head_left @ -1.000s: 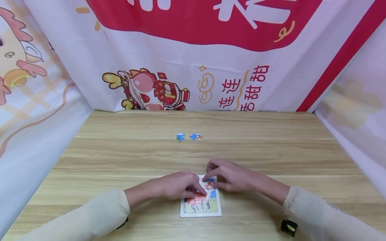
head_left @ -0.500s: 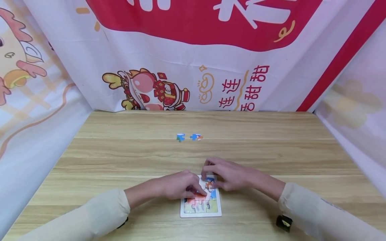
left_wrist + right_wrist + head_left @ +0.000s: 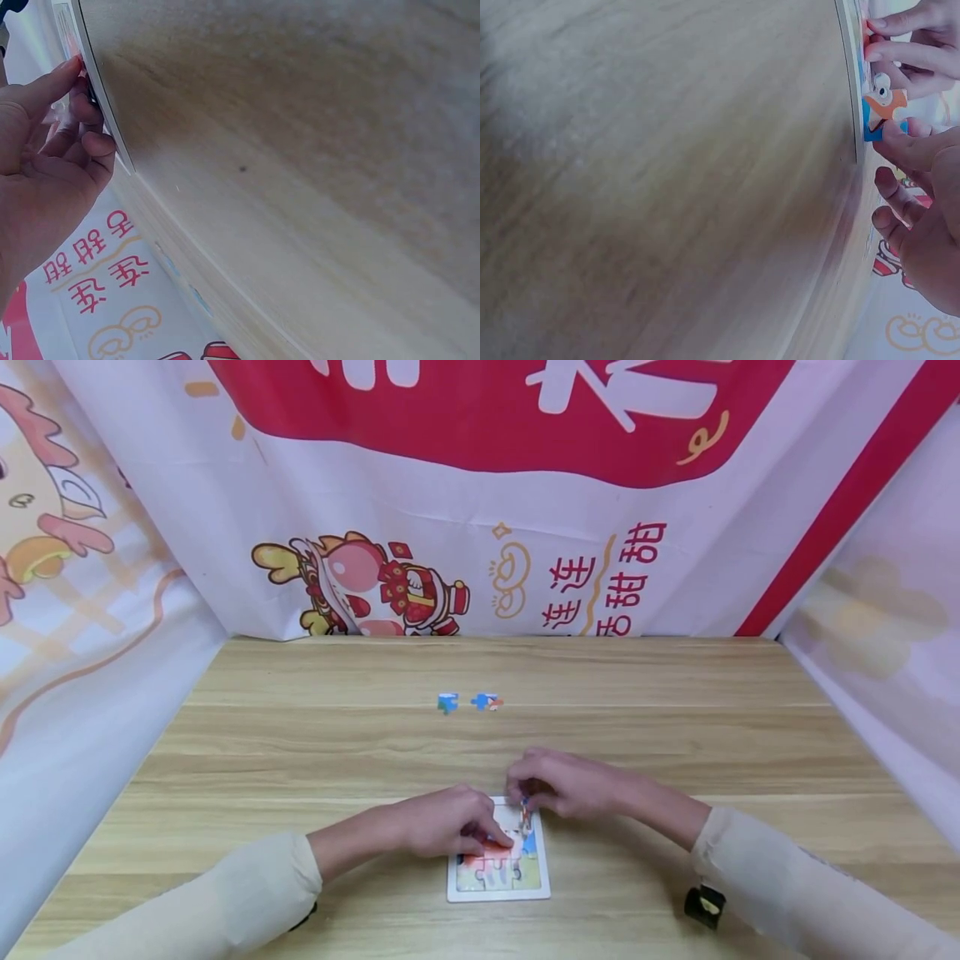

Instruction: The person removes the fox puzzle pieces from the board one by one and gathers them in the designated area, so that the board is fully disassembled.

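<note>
A jigsaw puzzle in a white frame tray lies on the table, its lower pieces set side by side. My right hand pinches a puzzle piece between thumb and fingers at the upper right of the tray. That piece is blue and orange with a printed eye, and stands tilted up from the board. With thumb and index finger, my left hand presses on the orange-red pieces at the tray's left middle. In the left wrist view, the left hand hides much of the puzzle.
Two loose puzzle pieces, a blue-and-green one and a blue-and-orange one, lie farther back on the wooden table. Printed white cloth hangs behind the table and along both sides.
My right hand has shifted slightly up and back, tilting the blue-and-orange piece up from the tray, where it lay flat before. The left hand has stayed in place.
</note>
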`<move>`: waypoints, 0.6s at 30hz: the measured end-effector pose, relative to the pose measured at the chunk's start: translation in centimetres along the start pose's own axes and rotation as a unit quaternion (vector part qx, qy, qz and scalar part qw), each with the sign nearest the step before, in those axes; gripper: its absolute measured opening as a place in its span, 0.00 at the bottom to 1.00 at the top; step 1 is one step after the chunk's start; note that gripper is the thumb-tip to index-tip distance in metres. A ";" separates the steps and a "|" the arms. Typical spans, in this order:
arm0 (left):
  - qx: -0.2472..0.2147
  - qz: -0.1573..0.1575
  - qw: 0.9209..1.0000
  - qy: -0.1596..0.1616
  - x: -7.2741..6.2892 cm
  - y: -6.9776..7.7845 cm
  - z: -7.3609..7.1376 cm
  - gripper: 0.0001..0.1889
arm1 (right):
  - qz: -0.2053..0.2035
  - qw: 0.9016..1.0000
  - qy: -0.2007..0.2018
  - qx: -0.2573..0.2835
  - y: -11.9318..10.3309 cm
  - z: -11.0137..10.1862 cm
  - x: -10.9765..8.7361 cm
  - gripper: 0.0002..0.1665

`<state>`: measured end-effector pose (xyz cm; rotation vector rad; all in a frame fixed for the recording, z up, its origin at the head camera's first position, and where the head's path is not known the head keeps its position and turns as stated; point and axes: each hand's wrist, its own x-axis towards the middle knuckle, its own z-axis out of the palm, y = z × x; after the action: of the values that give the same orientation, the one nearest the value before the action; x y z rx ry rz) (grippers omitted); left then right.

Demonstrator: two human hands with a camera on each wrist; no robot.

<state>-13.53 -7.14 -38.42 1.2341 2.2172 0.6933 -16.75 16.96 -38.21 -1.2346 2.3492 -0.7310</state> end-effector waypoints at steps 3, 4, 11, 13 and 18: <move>0.000 -0.002 1.000 0.002 -0.1 -0.1 0.1 0.17 | -0.005 1.000 0.000 0.021 0.3 -0.2 -0.1 0.11; 0.000 -0.003 1.000 0.003 0.0 -0.1 0.1 0.17 | -0.009 1.000 0.001 0.029 0.4 -0.4 -0.1 0.11; 0.007 -0.001 1.000 0.002 0.0 -0.2 0.2 0.16 | -0.022 0.996 0.017 0.082 0.6 -1.1 -0.7 0.08; 0.002 -0.006 1.000 0.002 0.0 -0.1 0.2 0.16 | -0.021 0.996 0.027 0.086 0.7 -1.2 -0.8 0.08; -0.019 -0.007 1.000 0.009 -0.1 -0.2 0.2 0.16 | -0.007 0.995 0.048 0.093 1.2 -1.4 -1.1 0.08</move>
<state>-13.52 -7.26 -38.66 1.1966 2.2151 0.7397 -17.69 18.83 -37.71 -1.1593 2.2891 -1.0085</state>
